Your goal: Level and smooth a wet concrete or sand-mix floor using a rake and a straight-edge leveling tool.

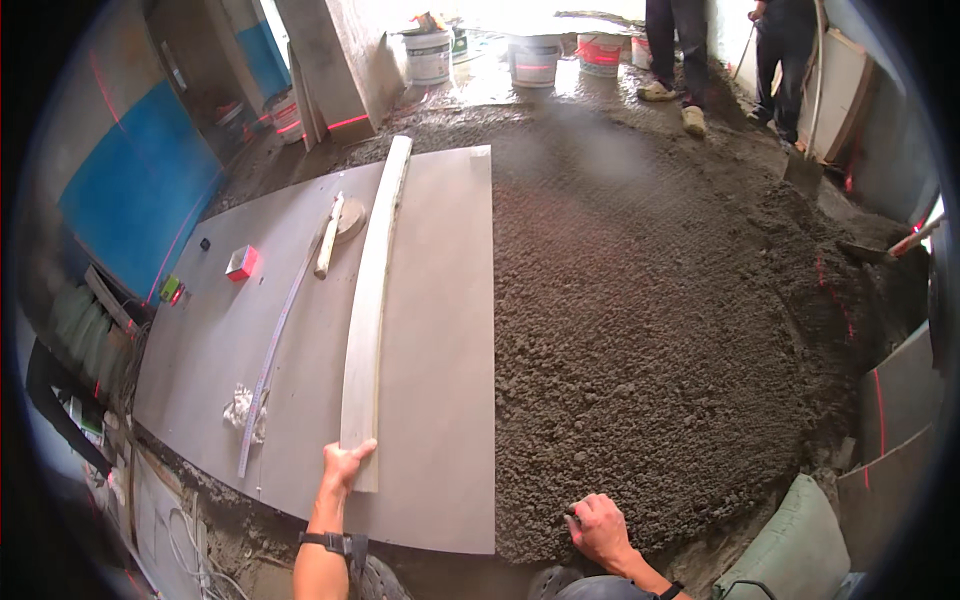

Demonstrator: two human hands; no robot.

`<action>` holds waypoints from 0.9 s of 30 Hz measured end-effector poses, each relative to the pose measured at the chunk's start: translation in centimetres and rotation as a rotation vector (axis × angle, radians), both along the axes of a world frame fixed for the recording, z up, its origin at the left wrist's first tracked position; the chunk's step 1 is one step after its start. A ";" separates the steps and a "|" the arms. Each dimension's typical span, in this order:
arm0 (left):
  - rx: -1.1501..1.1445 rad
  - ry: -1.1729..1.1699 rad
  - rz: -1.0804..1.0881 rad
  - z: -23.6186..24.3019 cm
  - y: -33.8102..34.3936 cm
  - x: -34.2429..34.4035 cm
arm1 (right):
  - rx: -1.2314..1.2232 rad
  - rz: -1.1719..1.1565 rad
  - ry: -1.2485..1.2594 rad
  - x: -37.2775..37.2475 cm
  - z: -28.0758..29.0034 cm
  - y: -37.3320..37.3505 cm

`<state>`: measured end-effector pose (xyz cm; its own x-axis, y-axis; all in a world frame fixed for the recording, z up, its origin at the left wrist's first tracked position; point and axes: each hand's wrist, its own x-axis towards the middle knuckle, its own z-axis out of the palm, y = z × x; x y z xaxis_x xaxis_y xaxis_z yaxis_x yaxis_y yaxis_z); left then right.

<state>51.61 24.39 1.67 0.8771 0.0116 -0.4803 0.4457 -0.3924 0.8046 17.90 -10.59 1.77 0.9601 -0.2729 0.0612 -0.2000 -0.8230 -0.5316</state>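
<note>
My left hand (348,462) grips the near end of a long pale straightedge bar (368,300). The bar lies lengthwise on large grey floor tiles (435,400). My right hand (600,525) is closed low over the near part of the rough grey mortar bed (650,330). A small dark bit shows at its fingertips, too small to name. Left of the bar lies a mallet (329,240) with a pale handle and a round head. A thin measuring strip (270,360) runs along the tiles beside a crumpled white wad (243,410).
A red-and-white box (241,263) and a green laser device (172,290) stand on the left tiles. Buckets (535,62) line the far side. Two people (680,50) stand at the far right, near a shovel (803,170). A pale green sack (795,545) lies near right.
</note>
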 end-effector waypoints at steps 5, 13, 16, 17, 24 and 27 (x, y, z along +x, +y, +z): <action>0.186 -0.017 -0.022 0.4 -0.1 -0.1 | 0.274 -0.152 -0.159 1.9 0.9 -2.7; 0.953 -0.120 -0.217 0.7 0.2 0.4 | 1.678 -0.060 -0.871 11.9 14.8 -15.8; 0.979 -0.269 -0.198 1.0 0.0 1.1 | 1.784 0.127 -0.946 13.5 17.7 -16.2; 0.950 -0.379 -0.228 1.8 -0.6 1.3 | 1.764 0.131 -0.952 13.8 18.2 -16.2; 0.542 -0.300 -0.611 6.5 -4.0 4.7 | 1.891 -0.128 -0.668 11.1 9.4 -14.0; 0.627 -0.334 -0.782 8.4 -4.7 6.1 | 1.828 -0.433 -0.523 10.2 6.4 -13.1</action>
